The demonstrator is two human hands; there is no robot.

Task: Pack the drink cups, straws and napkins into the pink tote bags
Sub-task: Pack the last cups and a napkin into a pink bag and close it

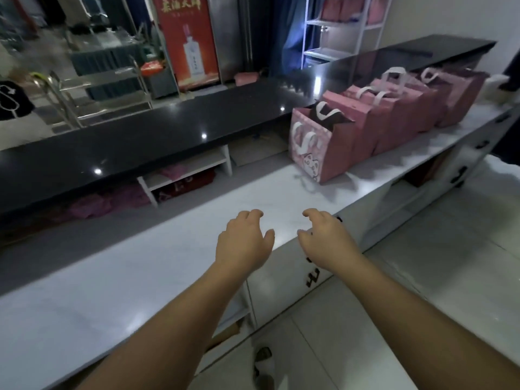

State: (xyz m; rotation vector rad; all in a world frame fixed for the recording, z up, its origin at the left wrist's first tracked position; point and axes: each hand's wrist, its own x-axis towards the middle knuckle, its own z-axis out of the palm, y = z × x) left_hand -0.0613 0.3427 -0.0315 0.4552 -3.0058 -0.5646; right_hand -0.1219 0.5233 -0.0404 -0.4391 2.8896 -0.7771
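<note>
Several pink tote bags with white handles stand in a row on the white counter (pixel 140 277) at the right. The nearest bag (pixel 318 147) shows a cartoon print and has something dark sticking out of its top. Further back stand another pink bag (pixel 363 119) and the last one (pixel 461 94). My left hand (pixel 243 239) and my right hand (pixel 326 237) hover side by side over the counter's front edge, palms down, fingers loosely curled, holding nothing. Both are well short of the bags. No cups, straws or napkins show.
A raised black countertop (pixel 168 128) runs behind the white one, with a white shelf (pixel 185 173) holding pink and red items under it. Drawers with dark handles (pixel 312 277) front the counter. A red poster (pixel 185 38) and metal racks stand beyond.
</note>
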